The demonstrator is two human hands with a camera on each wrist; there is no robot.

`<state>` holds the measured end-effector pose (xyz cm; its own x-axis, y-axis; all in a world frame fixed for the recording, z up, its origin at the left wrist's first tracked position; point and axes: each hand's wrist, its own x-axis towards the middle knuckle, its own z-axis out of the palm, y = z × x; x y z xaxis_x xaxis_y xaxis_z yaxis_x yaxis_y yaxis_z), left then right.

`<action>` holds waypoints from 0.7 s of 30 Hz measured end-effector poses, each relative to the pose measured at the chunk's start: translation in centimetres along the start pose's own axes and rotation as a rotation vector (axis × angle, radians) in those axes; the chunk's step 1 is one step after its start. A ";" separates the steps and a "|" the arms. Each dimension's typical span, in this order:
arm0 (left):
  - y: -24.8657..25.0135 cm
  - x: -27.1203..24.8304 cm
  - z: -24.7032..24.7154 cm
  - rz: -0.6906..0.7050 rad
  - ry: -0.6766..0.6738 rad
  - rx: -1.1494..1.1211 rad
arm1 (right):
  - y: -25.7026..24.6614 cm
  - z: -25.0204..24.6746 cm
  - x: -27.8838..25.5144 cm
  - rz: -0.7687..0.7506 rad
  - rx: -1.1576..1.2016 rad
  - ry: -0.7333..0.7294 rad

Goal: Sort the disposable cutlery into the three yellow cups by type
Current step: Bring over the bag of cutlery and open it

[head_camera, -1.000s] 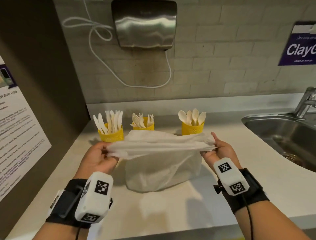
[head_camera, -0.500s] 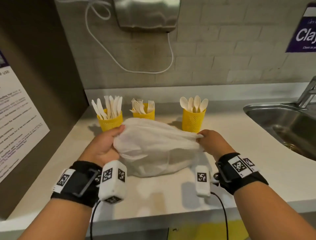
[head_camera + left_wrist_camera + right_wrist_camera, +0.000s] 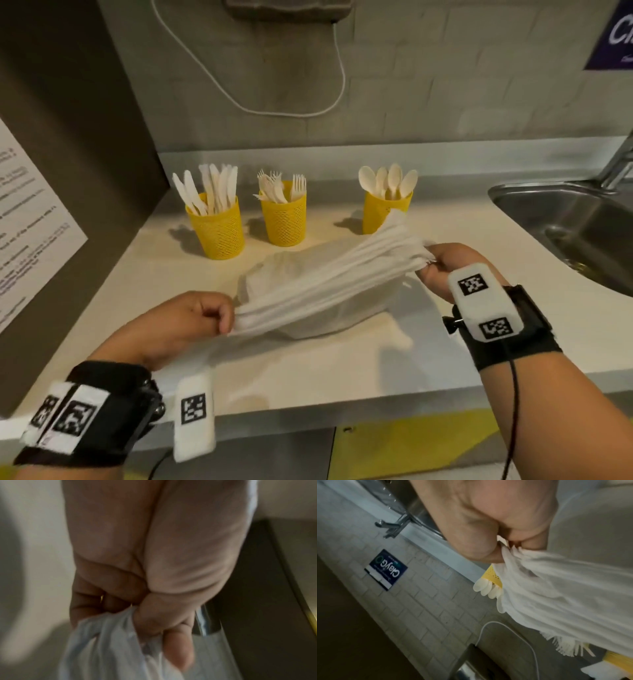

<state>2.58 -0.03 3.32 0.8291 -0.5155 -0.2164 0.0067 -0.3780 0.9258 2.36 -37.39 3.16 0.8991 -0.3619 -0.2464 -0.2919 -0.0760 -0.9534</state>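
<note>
Countertop of pale cream stone point(image 3: 308, 370) lies under our hands. Between our grips stretches the thin white plastic bag point(image 3: 325, 284), pulled taut; our left hand point(image 3: 178, 325) pinches its near end, our right hand point(image 3: 445, 267) clutches the far one, fingers curled round it. Beyond the bag stand three yellow mesh cups: knives point(image 3: 216, 226) past the left grip, forks point(image 3: 283, 216) in the middle, spoons point(image 3: 383, 209) just behind the right grip.

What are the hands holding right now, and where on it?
A white plastic bag: left hand grips one bunched end, right hand the other.
</note>
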 end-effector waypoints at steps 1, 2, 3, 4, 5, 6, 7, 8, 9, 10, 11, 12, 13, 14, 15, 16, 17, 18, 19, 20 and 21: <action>-0.5 0.1 -0.1 -0.042 0.023 0.137 | 0.3 0.0 -0.2 -0.115 -0.152 0.070; -1.0 0.4 0.0 -0.059 0.109 0.202 | 0.5 -0.2 -0.4 -0.151 -0.198 0.089; -1.3 0.8 0.1 -0.064 0.248 0.200 | 1.0 -0.1 -0.7 -0.183 -0.107 0.060; -1.2 1.2 0.5 -0.065 0.383 0.130 | 1.2 0.6 -1.1 -0.170 -0.057 -0.009; -1.0 1.7 0.7 -0.068 0.506 -0.019 | 1.5 0.8 -1.1 -0.100 0.070 -0.063; -0.8 2.3 0.7 -0.063 0.582 -0.224 | 2.1 0.7 -1.1 0.006 0.250 -0.134; -0.6 2.8 0.6 -0.070 0.607 -0.450 | 2.4 0.6 -1.1 0.084 0.411 -0.183; -0.3 3.3 0.5 -0.082 0.582 -0.671 | 2.9 0.8 -1.3 0.111 0.463 -0.233; 0.1 3.5 0.4 -0.103 0.528 -0.885 | 3.2 0.9 -1.3 0.213 0.610 -0.230; 0.5 3.5 0.2 -0.121 0.471 -1.069 | 3.3 1.1 -1.5 0.236 0.673 -0.264; 0.7 3.6 -0.1 -0.138 0.452 -1.192 | 3.0 1.1 -2.0 0.204 0.611 -0.289; 0.8 3.6 -0.4 -0.157 0.422 -1.254 | 2.6 1.0 -2.4 0.179 0.578 -0.336; 1.3 3.4 -0.3 -0.176 0.394 -1.255 | 2.4 0.9 -2.7 0.126 0.497 -0.378; 1.9 3.3 0.0 -0.205 0.379 -1.201 | 1.8 1.1 -3.3 0.075 0.355 -0.397; 2.4 3.1 0.4 -0.229 0.360 -1.127 | 1.4 1.2 -3.4 0.022 0.155 -0.364; 2.5 3.1 0.8 -0.237 0.309 -1.028 | 1.0 1.5 -3.3 -0.034 -0.008 -0.284; 2.6 3.1 1.3 -0.250 0.276 -0.890 | 0.5 1.9 -2.8 -0.064 -0.114 -0.156; 2.5 3.3 1.7 -0.250 0.295 -0.692 | 0.0 2.1 -2.5 -0.085 -0.124 -0.047; 2.3 3.2 2.0 -0.241 0.337 -0.470 | -0.2 2.1 -2.1 -0.099 -0.098 0.038; 1.7 3.2 2.0 -0.227 0.395 -0.234 | -0.5 2.1 -2.0 -0.104 -0.066 0.085; 1.2 3.0 1.9 -0.207 0.443 -0.015 | -0.7 2.0 -1.9 -0.107 -0.035 0.115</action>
<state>3.96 -3.49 3.19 0.9676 -0.0529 -0.2469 0.2019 -0.4252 0.8823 1.54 -34.82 3.95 0.8827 -0.4543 -0.1205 -0.2096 -0.1511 -0.9660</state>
